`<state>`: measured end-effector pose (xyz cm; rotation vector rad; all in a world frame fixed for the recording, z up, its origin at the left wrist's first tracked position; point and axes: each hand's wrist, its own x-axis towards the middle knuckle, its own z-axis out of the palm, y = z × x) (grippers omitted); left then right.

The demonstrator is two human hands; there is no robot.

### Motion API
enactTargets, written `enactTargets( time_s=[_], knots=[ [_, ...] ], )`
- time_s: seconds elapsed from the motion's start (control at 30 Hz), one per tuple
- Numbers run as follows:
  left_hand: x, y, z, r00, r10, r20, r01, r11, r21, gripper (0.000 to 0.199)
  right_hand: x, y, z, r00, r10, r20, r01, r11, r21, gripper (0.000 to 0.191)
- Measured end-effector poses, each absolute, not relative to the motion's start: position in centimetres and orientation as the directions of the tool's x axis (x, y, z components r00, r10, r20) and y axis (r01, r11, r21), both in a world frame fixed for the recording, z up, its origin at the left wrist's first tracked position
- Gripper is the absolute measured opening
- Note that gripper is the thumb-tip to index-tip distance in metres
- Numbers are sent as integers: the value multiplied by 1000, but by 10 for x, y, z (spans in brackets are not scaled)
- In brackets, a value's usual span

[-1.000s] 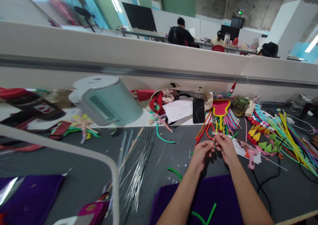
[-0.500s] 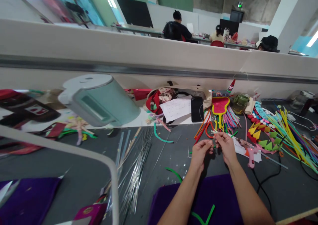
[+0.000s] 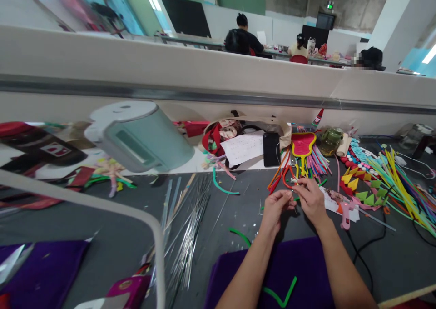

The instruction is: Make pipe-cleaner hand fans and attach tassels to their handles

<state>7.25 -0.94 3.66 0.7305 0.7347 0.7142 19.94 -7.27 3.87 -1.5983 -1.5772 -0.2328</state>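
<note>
Above the dark table, my left hand (image 3: 278, 209) and my right hand (image 3: 310, 201) are close together, each closed in a pinch. A thin, pale wire-like piece shows at their fingertips; what it is exactly is too small to tell. White strands (image 3: 293, 180) stick out just beyond the right fingers. Under my forearms lies a purple cloth (image 3: 303, 263) with a bent green pipe cleaner (image 3: 290, 295) on it. Another green pipe cleaner (image 3: 240, 235) curves beside my left forearm. Red curved handles (image 3: 286, 176) lie just behind the fingers.
Loose metal wires (image 3: 190, 236) are spread left of my arms. A pink glue gun (image 3: 346, 214) with a black cord lies on the right, near colourful pipe cleaners (image 3: 398, 177). Behind stand a pale green container (image 3: 150, 141), a phone (image 3: 271, 149) and a jar (image 3: 331, 141). A grey bar (image 3: 158, 245) crosses the left foreground.
My right hand has turned slightly, its fingers bending further over the left fingertips. Both hands stay close together in a pinch. The view has shifted a little.
</note>
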Motion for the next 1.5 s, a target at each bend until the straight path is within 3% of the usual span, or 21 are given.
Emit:
enactTargets(
  time_s=[0.37, 0.87, 1.1, 1.5],
  knots=[
    [73, -13, 35, 552, 772, -316, -346, 557, 755, 35, 205, -73, 43, 65, 741, 668, 928, 202, -314, 27],
    [73, -10, 33, 608, 715, -345, -257, 588, 767, 36, 214, -75, 42, 50, 740, 671, 950, 171, -260, 24],
    [73, -11, 33, 632, 705, -322, -296, 604, 740, 36, 209, -78, 47, 46, 761, 648, 935, 195, -295, 20],
    [75, -17, 37, 593, 756, -277, -369, 561, 741, 36, 206, -78, 55, 4, 731, 683, 949, 213, -234, 18]
  ],
)
